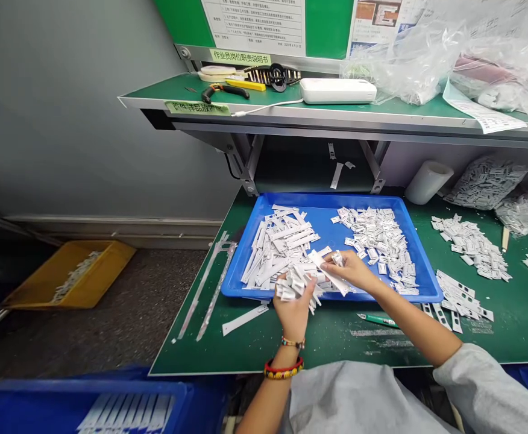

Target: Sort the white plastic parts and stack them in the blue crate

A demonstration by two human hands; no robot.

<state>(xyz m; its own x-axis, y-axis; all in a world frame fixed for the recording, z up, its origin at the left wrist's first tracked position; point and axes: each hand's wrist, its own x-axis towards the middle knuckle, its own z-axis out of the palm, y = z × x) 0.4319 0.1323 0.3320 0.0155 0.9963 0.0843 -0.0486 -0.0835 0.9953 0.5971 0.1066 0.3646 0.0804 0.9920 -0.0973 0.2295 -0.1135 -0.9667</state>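
My left hand (293, 307) is closed around a bunch of small white plastic pieces (296, 282) at the front edge of a blue tray (327, 217). Beaded bracelets circle that wrist. My right hand (352, 268) pinches a white plastic strip (330, 272) just beside the left hand, over the tray's front. Inside the tray, long white strips (279, 244) are heaped on the left and small snapped-off white pieces (379, 241) on the right.
More white pieces (472, 247) and strips (460, 298) lie on the green table right of the tray, with bags of parts (487, 181) and a tape roll (427, 181) behind. A green pen (377, 319) lies near the front. A yellow bin (72, 280) sits on the floor left, a blue bin (110, 410) below.
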